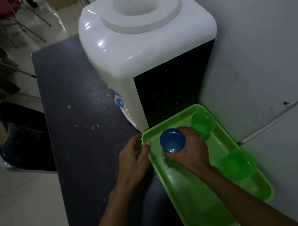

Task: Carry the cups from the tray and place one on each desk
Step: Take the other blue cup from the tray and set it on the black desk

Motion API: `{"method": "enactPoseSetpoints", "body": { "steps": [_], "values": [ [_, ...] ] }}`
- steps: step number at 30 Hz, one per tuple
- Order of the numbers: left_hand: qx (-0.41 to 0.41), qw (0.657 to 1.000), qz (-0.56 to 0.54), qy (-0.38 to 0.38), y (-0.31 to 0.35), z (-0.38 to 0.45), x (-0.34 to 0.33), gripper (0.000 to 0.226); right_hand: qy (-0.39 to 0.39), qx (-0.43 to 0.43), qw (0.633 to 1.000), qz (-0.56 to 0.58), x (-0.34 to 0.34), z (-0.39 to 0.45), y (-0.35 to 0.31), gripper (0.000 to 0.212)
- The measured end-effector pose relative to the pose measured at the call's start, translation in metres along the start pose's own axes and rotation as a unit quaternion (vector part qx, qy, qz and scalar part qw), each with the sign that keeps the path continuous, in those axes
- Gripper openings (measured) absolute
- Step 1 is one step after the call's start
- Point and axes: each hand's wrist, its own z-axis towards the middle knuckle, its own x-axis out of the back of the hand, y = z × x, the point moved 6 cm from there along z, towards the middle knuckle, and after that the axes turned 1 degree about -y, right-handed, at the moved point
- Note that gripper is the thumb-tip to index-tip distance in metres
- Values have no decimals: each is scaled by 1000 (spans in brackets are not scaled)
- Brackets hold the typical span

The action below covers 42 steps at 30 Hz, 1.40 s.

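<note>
A green tray [176, 182] lies on a dark table, against a water dispenser. My right hand [191, 149] grips a blue cup [172, 140] over the tray's far left part. Two green cups stand in the tray: one [203, 123] in the far right corner, one [237, 164] along the right side. My left hand [134, 158] holds the tray's far left corner, its thumb lying on the rim and its fingers curled at the outside edge.
The white water dispenser [142, 41] fills the table's far right part, with a grey wall [259, 36] to its right. The dark table [78, 114] stretches to the left of the tray. A black chair with a chrome frame [19, 137] stands at the left.
</note>
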Motion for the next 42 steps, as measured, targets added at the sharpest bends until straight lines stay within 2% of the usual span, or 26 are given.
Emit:
{"method": "enactPoseSetpoints", "body": {
  "steps": [6,9,11,15,17,22,31,38,42],
  "values": [
    [22,988,-72,-134,28,-9,1,53,45,70,996,-27,45,-37,-39,76],
    [48,971,-119,-203,47,-25,4,33,88,94,989,-67,68,-62,-61,79],
    [57,959,-117,-252,49,-34,3,31,116,95,985,-84,84,-80,-75,80],
    [93,919,-128,-362,55,-62,1,62,173,70,977,-101,108,-127,-102,81],
    [97,900,-144,-401,59,-80,0,69,198,60,973,-104,116,-153,-112,85],
    [55,856,-163,-488,83,-135,-5,67,260,13,956,-133,137,-223,-120,85],
    [-36,784,-95,-612,129,-252,-70,86,372,-99,905,-183,191,-371,-86,88],
    [-100,695,-22,-712,167,-403,-137,74,471,-183,846,-172,239,-529,-39,91],
    [-142,644,21,-752,177,-508,-173,58,514,-236,810,-152,261,-635,-10,93]
  ]
}}
